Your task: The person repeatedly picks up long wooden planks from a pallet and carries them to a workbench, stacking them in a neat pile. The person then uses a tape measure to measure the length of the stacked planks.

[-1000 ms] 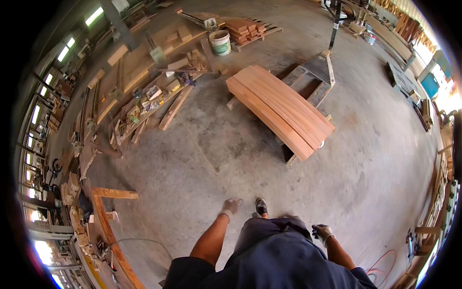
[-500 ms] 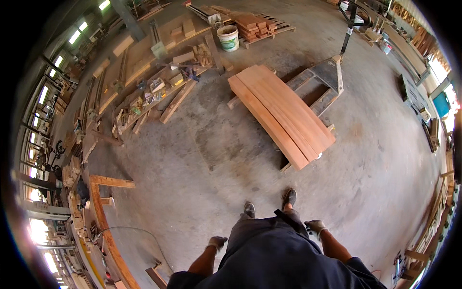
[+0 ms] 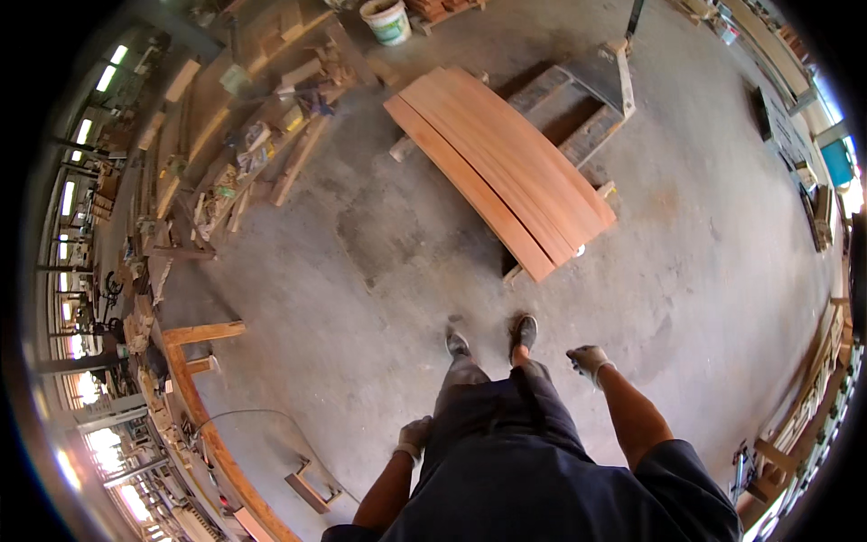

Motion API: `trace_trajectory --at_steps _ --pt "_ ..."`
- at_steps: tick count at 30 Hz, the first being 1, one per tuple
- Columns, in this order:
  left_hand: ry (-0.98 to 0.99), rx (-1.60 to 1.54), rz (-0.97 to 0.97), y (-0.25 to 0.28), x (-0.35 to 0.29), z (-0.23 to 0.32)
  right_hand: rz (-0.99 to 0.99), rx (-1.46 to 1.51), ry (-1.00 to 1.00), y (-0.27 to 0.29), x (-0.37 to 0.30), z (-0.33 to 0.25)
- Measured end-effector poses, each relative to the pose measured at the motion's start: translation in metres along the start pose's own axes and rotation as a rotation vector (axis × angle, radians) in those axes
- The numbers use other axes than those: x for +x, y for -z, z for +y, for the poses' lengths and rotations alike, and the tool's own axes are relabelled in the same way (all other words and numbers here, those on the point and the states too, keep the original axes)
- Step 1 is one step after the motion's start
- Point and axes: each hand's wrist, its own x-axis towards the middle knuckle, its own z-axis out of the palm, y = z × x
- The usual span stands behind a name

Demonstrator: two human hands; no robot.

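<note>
My left hand (image 3: 415,435), in a pale glove with dark fingertips, hangs beside my left thigh with its fingers curled in. My right hand (image 3: 591,362), gloved alike, is held forward of my right hip, fingers bent together over the floor. Nothing shows in either hand, and neither touches anything apart from the left one close to my trousers. Ahead, beyond my shoes, long reddish wooden boards (image 3: 515,172) lie side by side across the forks of a pallet jack (image 3: 591,131). A narrow dark gap runs between the nearest board and the others.
Timber offcuts and clutter (image 3: 262,149) lie on the left. A white bucket (image 3: 386,22) stands at the far side. An orange-brown wooden frame (image 3: 194,397) and a thin cable (image 3: 271,414) are at the near left. Stacked timber (image 3: 817,388) lines the right edge.
My right hand has swung forward and away from my hip. The left hand is closer to my thigh. The boards and pallet jack sit higher in the picture as the view has tilted.
</note>
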Motion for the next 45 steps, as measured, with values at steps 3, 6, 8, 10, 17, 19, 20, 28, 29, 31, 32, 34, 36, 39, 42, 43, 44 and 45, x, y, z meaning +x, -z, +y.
trace_trajectory --at_steps 3,6,8,10,17,19,20,28,29,31,32,34,36,39,42,43,44,45 --pt "0.148 -0.478 -0.141 -0.028 0.030 0.009 0.012 0.184 -0.152 -0.010 0.000 -0.039" --pt "0.380 -0.456 -0.278 0.026 0.063 0.067 -0.016 0.198 -0.226 -0.026 0.034 -0.034" --pt "0.437 -0.425 -0.334 0.036 0.073 0.086 0.095 0.041 -0.180 -0.039 0.048 -0.036" --pt "0.426 -0.299 -0.327 0.044 0.080 0.104 0.177 -0.077 -0.146 -0.046 0.070 -0.047" --pt "0.445 -0.106 -0.287 0.012 0.116 0.104 0.309 -0.307 -0.097 -0.047 0.173 -0.084" --pt "0.441 -0.100 -0.226 0.003 0.124 0.103 0.358 -0.354 -0.060 -0.043 0.207 -0.094" --pt "0.438 -0.081 -0.199 -0.004 0.128 0.102 0.391 -0.377 -0.034 -0.042 0.223 -0.096" --pt "0.381 -0.044 -0.069 -0.031 0.134 0.090 0.562 -0.477 0.036 -0.029 0.304 -0.115" --pt "0.378 -0.048 -0.054 -0.033 0.133 0.088 0.595 -0.491 0.057 -0.030 0.309 -0.117" --pt "0.369 -0.054 -0.025 -0.035 0.133 0.085 0.628 -0.515 0.055 -0.037 0.316 -0.119" --pt "0.399 -0.092 -0.047 -0.029 0.135 0.087 0.656 -0.540 0.060 -0.042 0.318 -0.119" --pt "0.404 -0.109 -0.068 -0.025 0.137 0.089 0.663 -0.555 0.040 -0.044 0.321 -0.118" --pt "0.407 -0.108 -0.070 -0.025 0.138 0.086 0.653 -0.520 0.017 -0.041 0.325 -0.120" --pt "0.400 -0.098 -0.062 -0.030 0.137 0.082 0.732 -0.552 0.034 -0.046 0.327 -0.117" --pt "0.395 -0.097 -0.077 -0.027 0.139 0.079 0.750 -0.598 0.033 -0.049 0.332 -0.117" --pt "0.396 -0.086 -0.089 -0.024 0.139 0.080 0.738 -0.608 0.025 -0.047 0.333 -0.116" --pt "0.397 -0.080 -0.101 -0.021 0.140 0.083 0.725 -0.622 0.047 -0.043 0.331 -0.118" --pt "0.398 -0.079 -0.085 -0.020 0.142 0.083 0.673 -0.630 0.024 -0.038 0.330 -0.121"
